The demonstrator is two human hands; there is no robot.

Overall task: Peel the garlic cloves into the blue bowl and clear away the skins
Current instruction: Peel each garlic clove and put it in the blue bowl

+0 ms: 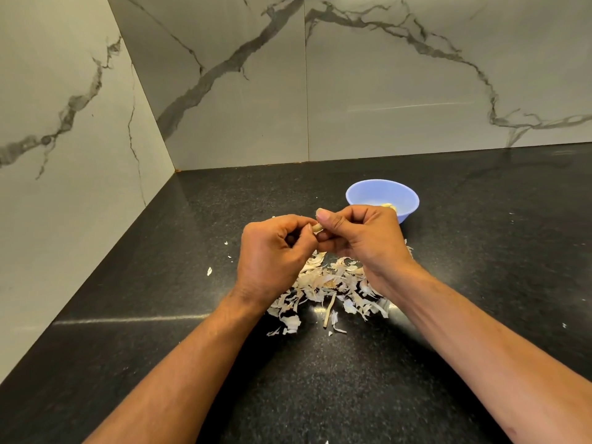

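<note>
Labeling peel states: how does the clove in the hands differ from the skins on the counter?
The clove is one small solid piece, pinched in the air between the left hand and right hand; the skins are many thin, flat, curled flakes. The clove is held; the skins lie loose in a scattered pile on the black counter under the hands. Both are pale and lie nearer than the blue bowl.

Garlic clove (317, 227) pinched between my two grips, mostly hidden. Blue bowl (368, 193) upright on table beyond, pale peeled cloves (388, 206) inside. Papery skins (333, 286) heaped loose on table below clove.
</note>
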